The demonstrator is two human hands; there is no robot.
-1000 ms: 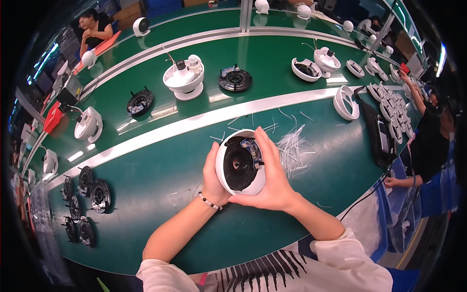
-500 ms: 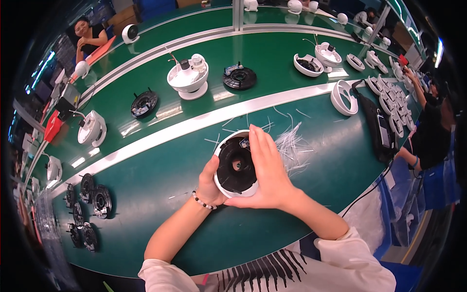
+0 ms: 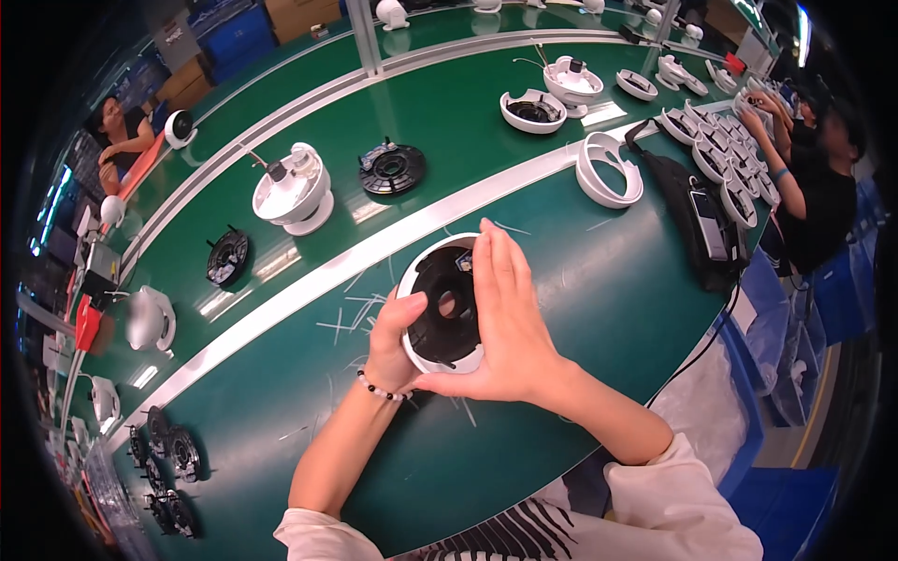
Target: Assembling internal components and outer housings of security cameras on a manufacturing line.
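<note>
Between both hands, above the green table, I hold a round white housing with a black ring-shaped disc (image 3: 433, 332) set inside it. The disc has a hole in its middle and a small piece of circuitry near its upper edge. My left hand (image 3: 388, 346) wraps the left side, its thumb over the rim. My right hand (image 3: 510, 323) presses against the right side with its fingers stretched upward and together. Thin clear strips (image 3: 351, 313) lie scattered on the table beside and behind the housing.
Beyond a pale rail (image 3: 374, 245), a white base with wires (image 3: 295, 192) and a black disc (image 3: 393, 168) stand on the green line. Several black discs (image 3: 182, 453) lie at left. At right are a white ring (image 3: 608, 173), a black bag (image 3: 687, 210), stacked white shells (image 3: 716, 154) and people.
The view has turned and tilted, so the surroundings have shifted leftward. My hands have moved right over the table with the housing, now in front of the strip pile. Both keep their hold.
</note>
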